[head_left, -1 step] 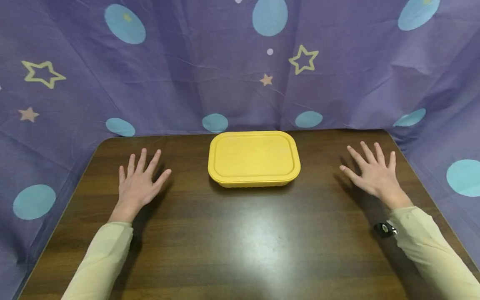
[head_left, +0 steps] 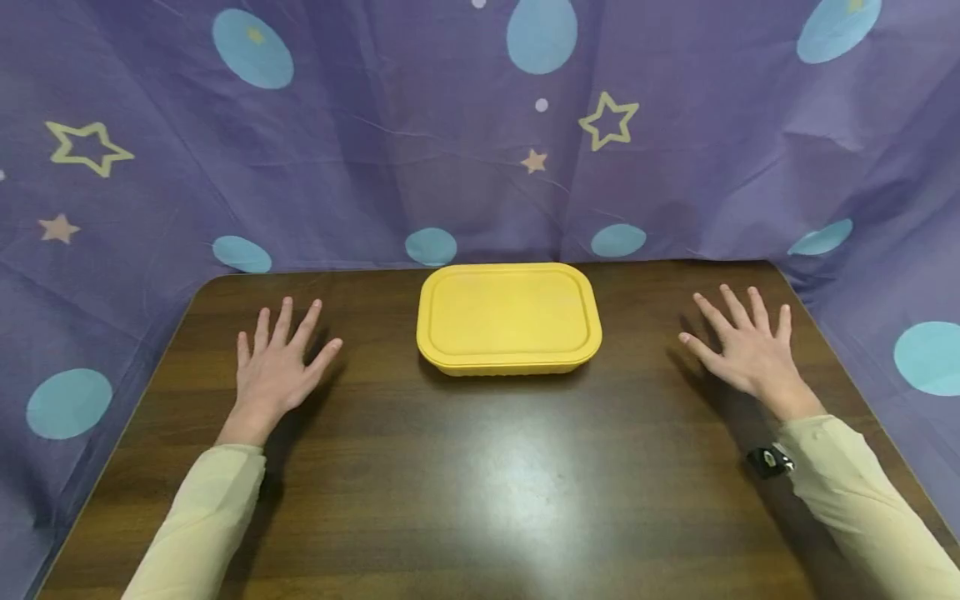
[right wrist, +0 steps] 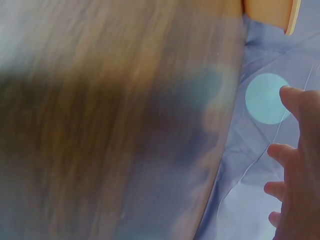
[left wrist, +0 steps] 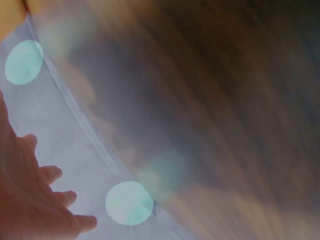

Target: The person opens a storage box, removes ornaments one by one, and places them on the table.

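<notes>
A yellow rectangular container with a lid (head_left: 509, 317) sits at the back middle of the brown wooden table (head_left: 420, 475). Left of it, my left hand (head_left: 273, 371) is held palm down with fingers spread, holding nothing. My right hand (head_left: 750, 354) is on the other side, near the table's right edge, its fingers also spread and nothing in them. Both hands are well apart from the container. In the right wrist view a corner of the yellow container (right wrist: 272, 12) shows at the top, beyond the fingers. The left wrist view has the left hand (left wrist: 30, 190) at its lower left.
Behind the table hangs a purple curtain (head_left: 465, 167) with stars and blue spots, reaching down along both sides. A small black device (head_left: 770, 460) is on the right wrist, by the cuff. The tabletop is glossy and reflects light.
</notes>
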`<action>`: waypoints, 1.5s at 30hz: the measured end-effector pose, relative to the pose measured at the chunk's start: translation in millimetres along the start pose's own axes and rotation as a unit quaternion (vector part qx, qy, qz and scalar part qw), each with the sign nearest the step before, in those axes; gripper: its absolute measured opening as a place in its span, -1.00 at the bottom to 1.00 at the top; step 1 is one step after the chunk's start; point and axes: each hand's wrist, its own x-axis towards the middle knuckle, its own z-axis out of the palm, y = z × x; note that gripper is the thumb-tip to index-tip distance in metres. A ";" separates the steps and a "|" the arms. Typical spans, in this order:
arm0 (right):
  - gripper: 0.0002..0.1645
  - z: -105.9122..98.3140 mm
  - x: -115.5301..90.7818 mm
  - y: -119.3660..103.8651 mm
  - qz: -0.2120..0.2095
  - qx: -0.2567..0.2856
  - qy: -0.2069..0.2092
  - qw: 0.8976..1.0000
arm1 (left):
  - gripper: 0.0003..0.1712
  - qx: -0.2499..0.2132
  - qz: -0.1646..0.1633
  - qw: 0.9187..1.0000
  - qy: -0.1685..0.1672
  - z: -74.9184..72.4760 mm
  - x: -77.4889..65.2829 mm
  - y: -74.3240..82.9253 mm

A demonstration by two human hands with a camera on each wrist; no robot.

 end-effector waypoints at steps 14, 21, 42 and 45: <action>-0.12 -2.5 5.6 -12.9 -0.014 0.010 0.018 1.000 | -0.14 0.004 -0.005 1.000 -0.015 3.1 -1.7 3.4; -0.14 -3.9 4.3 -16.4 -0.016 0.017 0.024 0.999 | -0.15 -0.004 0.002 1.000 -0.008 3.1 -1.6 7.1; -0.33 20.6 34.3 -70.6 -0.110 0.169 0.072 0.977 | -0.14 -0.102 0.073 0.990 -0.058 19.4 37.6 76.5; -0.33 25.0 38.8 -80.1 -0.120 0.191 0.070 0.972 | -0.15 -0.149 0.089 0.983 -0.067 22.8 44.4 88.7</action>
